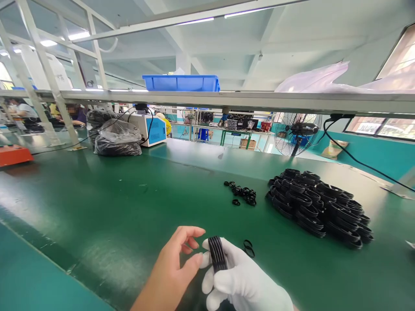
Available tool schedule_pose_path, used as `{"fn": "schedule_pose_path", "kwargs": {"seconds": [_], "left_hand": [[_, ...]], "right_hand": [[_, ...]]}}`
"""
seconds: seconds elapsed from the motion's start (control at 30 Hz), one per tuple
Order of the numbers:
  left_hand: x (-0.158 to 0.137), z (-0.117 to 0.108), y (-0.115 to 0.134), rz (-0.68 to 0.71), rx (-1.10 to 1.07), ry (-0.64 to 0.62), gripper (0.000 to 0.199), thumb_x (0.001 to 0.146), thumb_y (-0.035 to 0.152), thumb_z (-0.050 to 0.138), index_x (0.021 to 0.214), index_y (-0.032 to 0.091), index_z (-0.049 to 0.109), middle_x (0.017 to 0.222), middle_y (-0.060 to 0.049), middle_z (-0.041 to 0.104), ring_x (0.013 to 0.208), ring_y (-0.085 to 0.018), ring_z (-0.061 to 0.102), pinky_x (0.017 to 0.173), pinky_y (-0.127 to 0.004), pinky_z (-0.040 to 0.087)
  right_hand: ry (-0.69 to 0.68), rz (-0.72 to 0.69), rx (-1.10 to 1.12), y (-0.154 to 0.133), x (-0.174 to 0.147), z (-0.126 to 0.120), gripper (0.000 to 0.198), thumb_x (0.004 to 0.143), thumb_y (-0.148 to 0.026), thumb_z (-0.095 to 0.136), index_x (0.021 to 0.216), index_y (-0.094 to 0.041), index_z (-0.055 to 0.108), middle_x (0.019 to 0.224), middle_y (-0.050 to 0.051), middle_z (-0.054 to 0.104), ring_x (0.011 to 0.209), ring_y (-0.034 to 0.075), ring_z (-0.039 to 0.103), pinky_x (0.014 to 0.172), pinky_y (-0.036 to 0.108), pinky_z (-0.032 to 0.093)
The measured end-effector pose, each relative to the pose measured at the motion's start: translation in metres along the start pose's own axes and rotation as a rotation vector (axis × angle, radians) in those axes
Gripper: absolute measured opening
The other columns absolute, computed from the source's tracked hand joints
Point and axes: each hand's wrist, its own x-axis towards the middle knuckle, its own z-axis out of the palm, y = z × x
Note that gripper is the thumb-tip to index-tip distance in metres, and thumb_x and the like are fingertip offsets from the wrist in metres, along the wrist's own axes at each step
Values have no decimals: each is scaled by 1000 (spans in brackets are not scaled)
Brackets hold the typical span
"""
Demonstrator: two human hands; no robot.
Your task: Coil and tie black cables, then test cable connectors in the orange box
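Observation:
A stack of thin black rings (217,254) stands on edge in my right hand (246,274), which wears a white glove; thumb and fingers close around it. Bare and just left of the stack, my left hand (177,263) has its fingers curved and apart, with nothing seen between them. Its thumb tip is close to the gloved fingertips; whether they touch I cannot tell. Beyond the glove lie a few small black loops (248,249) on the green table (129,207). Farther off are a scatter of small black rings (244,193) and a large heap of bundled black rings (317,205).
Black-filled plastic bags (118,138) and a blue-and-white machine (152,129) stand at the back left. An orange box (14,155) sits at the far left. Overhead, a shelf (246,99) carries a blue bin (181,83). A fan (296,131) stands behind the table; people sit far left.

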Motion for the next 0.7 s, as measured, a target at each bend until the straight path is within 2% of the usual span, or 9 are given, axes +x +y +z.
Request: {"fn": "schedule_pose_path", "kwargs": {"seconds": [0.1,0.2,0.33,0.43,0.6,0.7], "left_hand": [[-1,3,4,15,27,-2,31,73,19,52,104,25,53,106,-4,54,98,-23,48,90,-39,37],[0,4,7,20,65,5,36,68,15,54,103,25,54,113,-4,53,99,-23,49,90,-39,37],[0,1,7,-4,5,-31,29,75,19,48,102,25,56,108,-5,57,101,-25,48,90,-40,38],[-2,1,5,-19,-35,-31,33,73,22,53,106,25,55,117,-5,53,106,-26,47,93,-42,35],[1,-2,-9,-2,-99,-148,35,74,22,54,109,27,54,124,-5,49,111,-26,45,95,-40,35],[3,-5,-14,-13,-112,-122,33,79,25,50,111,27,53,124,-5,50,113,-25,45,97,-39,34]], "right_hand": [[-39,4,-20,-2,-1,2,51,53,-18,72,99,-10,52,70,2,61,52,12,61,52,21,46],[-14,9,-8,-3,0,4,50,51,-13,72,97,-10,53,72,2,61,53,11,61,51,21,45],[-31,14,6,-2,2,4,54,52,-15,72,101,-11,51,72,2,62,52,12,62,53,23,47],[-85,20,-3,-1,2,3,57,53,-17,73,105,-10,51,70,2,62,53,12,61,53,22,47],[-150,8,73,1,-1,0,54,58,-19,73,106,-11,52,73,4,63,55,11,62,52,20,47],[-157,13,110,2,-1,-2,49,61,-20,73,105,-10,52,74,6,65,55,12,64,51,19,46]]}}
